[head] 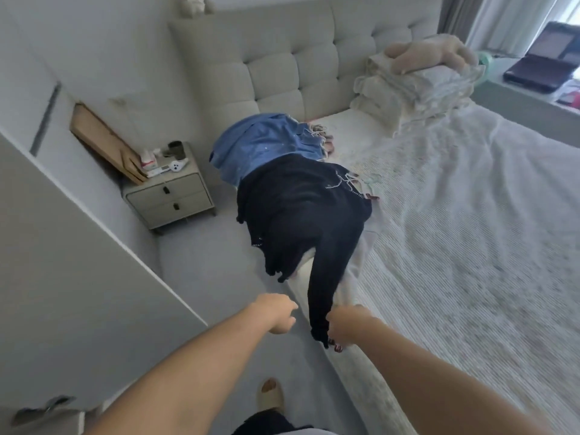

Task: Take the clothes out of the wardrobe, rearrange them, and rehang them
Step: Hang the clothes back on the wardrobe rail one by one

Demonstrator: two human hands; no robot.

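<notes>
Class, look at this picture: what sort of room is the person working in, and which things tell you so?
Almost certainly a bedroom. A bed with a tufted headboard fills the view, a two-drawer nightstand stands beside it, and folded bedding is stacked near the head.

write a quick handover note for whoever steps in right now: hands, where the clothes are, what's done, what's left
Right hand: grips the hanging sleeve end of the black top at the bed's near edge.
Left hand: beside the sleeve, fingers curled, holding nothing.
Clothes: the black top lies on the bed, partly over a blue denim piece nearer the headboard. Hangers show at their right edge.
Done: these clothes are out and piled on the bed.
Left: sort the pile, then rehang it. The wardrobe's inside is not in view, so I cannot tell whether more clothes remain in it.
</notes>
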